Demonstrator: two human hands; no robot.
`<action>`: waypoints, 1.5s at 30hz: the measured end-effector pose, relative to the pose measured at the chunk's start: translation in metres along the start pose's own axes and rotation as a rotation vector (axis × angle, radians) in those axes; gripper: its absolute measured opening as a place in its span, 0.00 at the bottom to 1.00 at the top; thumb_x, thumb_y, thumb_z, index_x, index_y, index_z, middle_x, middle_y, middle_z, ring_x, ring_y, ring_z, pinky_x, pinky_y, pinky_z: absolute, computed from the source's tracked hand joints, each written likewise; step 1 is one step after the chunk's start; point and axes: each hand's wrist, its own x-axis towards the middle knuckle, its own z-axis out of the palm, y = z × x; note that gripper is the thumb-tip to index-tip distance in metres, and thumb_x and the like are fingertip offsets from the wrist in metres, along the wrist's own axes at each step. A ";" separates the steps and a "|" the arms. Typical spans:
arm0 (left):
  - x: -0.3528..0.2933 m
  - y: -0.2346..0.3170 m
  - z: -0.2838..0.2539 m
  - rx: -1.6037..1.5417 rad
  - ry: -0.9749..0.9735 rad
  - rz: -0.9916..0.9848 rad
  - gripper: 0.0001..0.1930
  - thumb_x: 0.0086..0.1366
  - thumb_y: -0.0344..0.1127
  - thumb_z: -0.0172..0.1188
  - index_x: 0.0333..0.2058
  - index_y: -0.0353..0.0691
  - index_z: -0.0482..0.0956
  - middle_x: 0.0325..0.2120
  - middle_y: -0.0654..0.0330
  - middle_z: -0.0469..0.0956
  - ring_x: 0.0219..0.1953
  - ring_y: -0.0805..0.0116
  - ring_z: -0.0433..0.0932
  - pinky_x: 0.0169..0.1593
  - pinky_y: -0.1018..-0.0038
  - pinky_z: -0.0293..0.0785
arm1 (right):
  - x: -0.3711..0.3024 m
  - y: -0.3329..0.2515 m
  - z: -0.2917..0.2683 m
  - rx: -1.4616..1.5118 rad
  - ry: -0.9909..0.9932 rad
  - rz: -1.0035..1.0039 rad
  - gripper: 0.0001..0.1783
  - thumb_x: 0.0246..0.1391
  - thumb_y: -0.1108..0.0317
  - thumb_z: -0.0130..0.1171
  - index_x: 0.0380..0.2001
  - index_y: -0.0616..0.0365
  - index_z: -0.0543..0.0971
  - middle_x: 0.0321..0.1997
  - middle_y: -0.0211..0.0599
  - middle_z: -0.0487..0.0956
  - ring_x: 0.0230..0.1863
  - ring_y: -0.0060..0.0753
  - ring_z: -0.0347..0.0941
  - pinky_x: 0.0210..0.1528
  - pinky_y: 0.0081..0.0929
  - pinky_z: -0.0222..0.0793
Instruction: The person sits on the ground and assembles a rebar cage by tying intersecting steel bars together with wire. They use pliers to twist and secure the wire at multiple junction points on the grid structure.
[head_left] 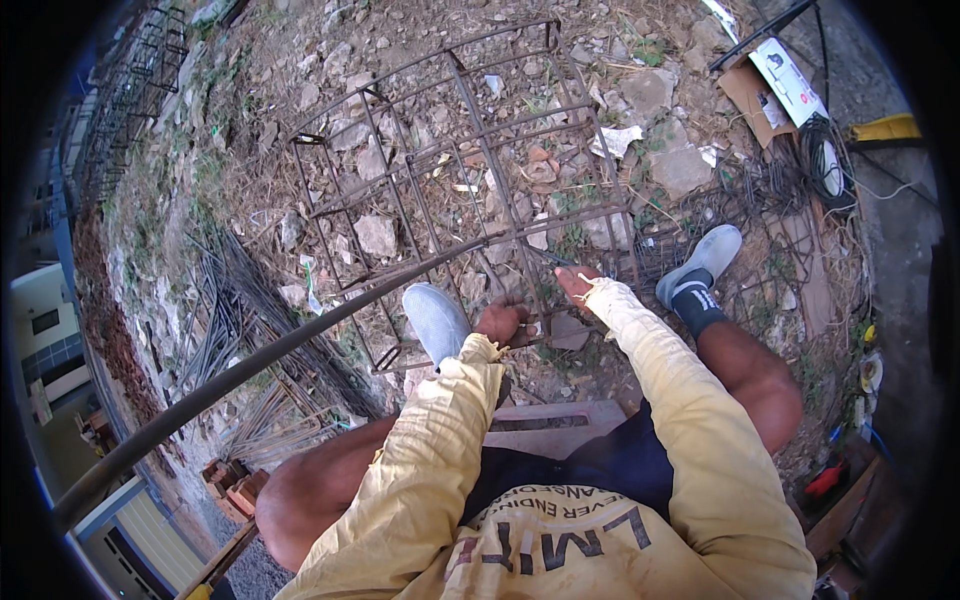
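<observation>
A rusty cage of steel reinforcing bars (494, 165) lies on the rubble in front of me. My left hand (507, 321) is closed beside one of its lengthwise bars at the near end; whatever its curled fingers hold is hidden. To the right of that bar, my right hand (577, 284) is closed on a thin dark metal rod (547, 257), which points up and left toward a crossing of bars. A long thick bar (270, 352) runs from the lower left to that same crossing.
Loose bars (225, 295) are piled at the left, with bricks (233, 488) below them. Coiled wire (826, 165) lies at the right, next to a cardboard box (757, 100). Stones surround the cage. My left shoe (436, 322) is among its near bars.
</observation>
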 end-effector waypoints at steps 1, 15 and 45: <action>-0.001 0.000 -0.001 -0.021 0.009 0.003 0.19 0.62 0.27 0.51 0.53 0.38 0.66 0.35 0.57 0.77 0.24 0.66 0.78 0.22 0.72 0.76 | -0.001 -0.001 -0.001 -0.016 0.013 -0.022 0.32 0.62 0.42 0.30 0.52 0.53 0.72 0.55 0.53 0.71 0.55 0.56 0.68 0.56 0.46 0.64; 0.041 -0.007 0.005 0.139 0.089 0.172 0.17 0.59 0.25 0.54 0.48 0.40 0.74 0.26 0.57 0.79 0.23 0.67 0.76 0.25 0.70 0.71 | 0.044 0.000 -0.006 0.574 -0.131 0.191 0.25 0.53 0.41 0.53 0.28 0.54 0.74 0.23 0.34 0.77 0.20 0.34 0.71 0.22 0.33 0.66; 0.024 0.006 -0.001 0.248 -0.099 0.161 0.15 0.66 0.45 0.51 0.48 0.47 0.77 0.34 0.66 0.78 0.27 0.75 0.75 0.29 0.75 0.74 | -0.001 -0.042 -0.027 0.544 -0.195 0.216 0.15 0.54 0.55 0.57 0.29 0.56 0.75 0.19 0.31 0.74 0.15 0.25 0.68 0.14 0.21 0.60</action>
